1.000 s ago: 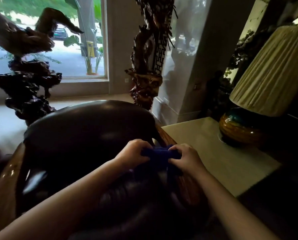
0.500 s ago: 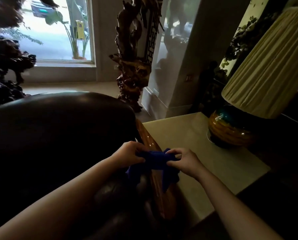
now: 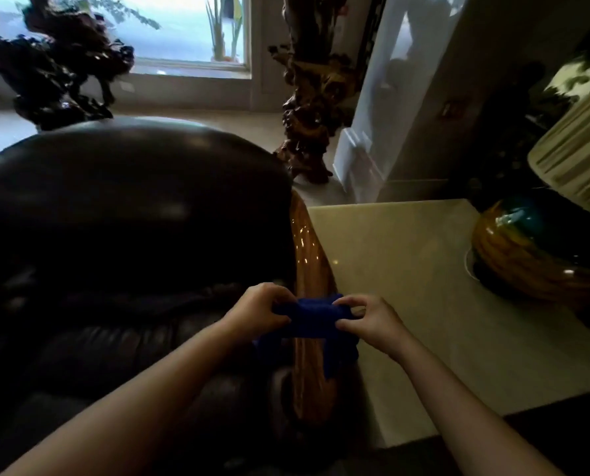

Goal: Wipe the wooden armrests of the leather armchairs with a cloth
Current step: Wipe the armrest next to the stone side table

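A dark leather armchair (image 3: 125, 207) fills the left of the view. Its glossy wooden armrest (image 3: 309, 249) runs along the chair's right side, from the backrest toward me. A blue cloth (image 3: 312, 319) lies stretched across the armrest, its ends hanging down on both sides. My left hand (image 3: 257, 310) grips the cloth's left end, on the leather side. My right hand (image 3: 369, 321) pinches the right end, on the table side. Under the cloth the armrest is hidden.
A pale stone-topped side table (image 3: 406, 286) stands right against the armrest. A round glazed lamp base (image 3: 527, 249) with a pleated shade (image 3: 575, 156) sits at its far right. Carved root sculptures (image 3: 307, 97) stand on the floor beyond, by a window (image 3: 183, 29).
The view has swung down and left, showing more of the armrest. Both hands keep hold of the cloth and have drawn it nearer to me along the armrest.
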`<state>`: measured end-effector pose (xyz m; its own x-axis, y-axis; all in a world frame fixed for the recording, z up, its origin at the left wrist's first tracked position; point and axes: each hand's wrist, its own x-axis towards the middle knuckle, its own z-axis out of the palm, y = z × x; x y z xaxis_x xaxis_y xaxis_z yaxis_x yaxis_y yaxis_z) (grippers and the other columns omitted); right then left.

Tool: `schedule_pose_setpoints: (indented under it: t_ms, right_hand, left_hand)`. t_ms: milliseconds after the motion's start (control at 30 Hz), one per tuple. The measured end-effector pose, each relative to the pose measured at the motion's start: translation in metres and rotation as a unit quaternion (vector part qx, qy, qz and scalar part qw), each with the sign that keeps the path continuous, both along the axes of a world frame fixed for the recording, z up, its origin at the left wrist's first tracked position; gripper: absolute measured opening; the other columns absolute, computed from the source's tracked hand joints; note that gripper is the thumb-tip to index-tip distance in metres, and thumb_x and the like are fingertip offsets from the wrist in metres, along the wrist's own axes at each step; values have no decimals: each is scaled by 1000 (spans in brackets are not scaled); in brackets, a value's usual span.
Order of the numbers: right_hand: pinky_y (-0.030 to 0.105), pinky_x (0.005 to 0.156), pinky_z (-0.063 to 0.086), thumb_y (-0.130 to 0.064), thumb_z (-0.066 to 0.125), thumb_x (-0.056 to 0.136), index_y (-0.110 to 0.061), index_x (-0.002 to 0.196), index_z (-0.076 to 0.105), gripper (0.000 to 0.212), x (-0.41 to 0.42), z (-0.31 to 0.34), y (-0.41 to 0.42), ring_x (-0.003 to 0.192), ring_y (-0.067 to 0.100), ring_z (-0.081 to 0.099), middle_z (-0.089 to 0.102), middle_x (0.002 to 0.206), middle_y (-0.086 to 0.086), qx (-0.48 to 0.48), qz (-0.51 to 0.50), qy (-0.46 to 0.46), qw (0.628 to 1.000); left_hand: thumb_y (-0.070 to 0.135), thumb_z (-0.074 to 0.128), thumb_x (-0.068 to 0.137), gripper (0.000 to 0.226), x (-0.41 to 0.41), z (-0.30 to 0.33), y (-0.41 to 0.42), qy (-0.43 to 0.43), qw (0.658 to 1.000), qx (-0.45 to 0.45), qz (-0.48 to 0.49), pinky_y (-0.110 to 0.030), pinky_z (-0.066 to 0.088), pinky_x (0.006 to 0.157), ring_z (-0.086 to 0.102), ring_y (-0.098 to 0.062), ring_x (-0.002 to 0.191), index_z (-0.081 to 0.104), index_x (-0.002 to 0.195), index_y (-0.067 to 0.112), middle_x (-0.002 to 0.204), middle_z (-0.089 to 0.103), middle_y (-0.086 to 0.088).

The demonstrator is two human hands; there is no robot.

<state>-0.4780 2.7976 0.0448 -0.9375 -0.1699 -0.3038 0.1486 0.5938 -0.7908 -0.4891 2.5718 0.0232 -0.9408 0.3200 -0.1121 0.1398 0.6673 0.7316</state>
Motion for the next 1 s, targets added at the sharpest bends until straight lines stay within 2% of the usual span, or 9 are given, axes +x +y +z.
schedule_pose_setpoints:
  t_ms: [133,267,367,533,667,767,833,900,1000]
  right_hand:
    - [31,82,54,-11,73,71,-20,103,66,34,12,-62,33,94,16,62,63,100,-3,38,32,-13,999]
    - [21,80,45,-14,75,69,-22,104,66,37,33,-136,60,91,12,55,55,108,1,74,37,-18,996]
    - [17,84,42,-15,75,67,-28,101,65,37,48,-188,70,93,10,54,51,104,-3,76,50,-32,995]
    - [17,87,41,-18,73,69,-34,99,63,35,57,-248,71,94,7,51,46,102,-9,74,55,-50,994]
    - [12,84,34,-16,70,73,-31,103,61,35,51,-284,66,94,5,47,40,103,-11,86,50,-2,995]
    - [7,82,30,-17,71,72,-28,105,61,36,57,-308,64,96,1,42,37,108,-11,109,51,72,990]
    - [12,88,34,-17,72,71,-26,107,61,39,67,-329,61,104,6,44,40,117,-5,126,47,110,985]
    - [24,98,36,-21,70,75,-24,116,59,43,77,-354,58,119,18,43,41,132,5,148,37,136,979]
    - [36,110,19,-55,40,86,-33,138,33,57,87,-383,48,140,22,13,12,154,3,114,12,139,984]
  left_hand:
    - [11,68,75,31,30,-61,36,-15,999,-21,43,-7,41,68,52,-3,90,65,102,24,97,53,12]
    - [11,66,75,33,60,-122,63,-29,999,-24,40,-2,38,72,51,-2,96,64,105,24,98,49,17]
    - [13,64,79,36,82,-167,73,-52,998,-18,43,0,40,75,48,4,96,59,108,33,102,42,25]
    - [10,60,80,36,98,-219,83,-64,995,-21,70,-4,40,83,47,4,99,59,110,31,104,44,21]
    - [12,58,82,36,95,-259,82,3,998,-45,50,-12,42,91,48,-2,107,57,115,27,113,47,14]
    - [8,68,73,42,102,-292,84,90,991,-96,25,-15,48,83,55,-11,105,59,114,18,113,58,-1]
    - [5,75,65,50,111,-319,87,114,987,-107,30,-19,53,80,60,-16,101,61,112,14,109,63,-7]
    - [8,76,67,49,118,-349,88,131,985,-103,33,-27,53,87,56,-16,108,62,113,13,113,64,-8]
    - [27,55,85,40,129,-382,94,146,981,-105,69,-39,40,105,35,-13,128,54,123,18,131,55,-6]
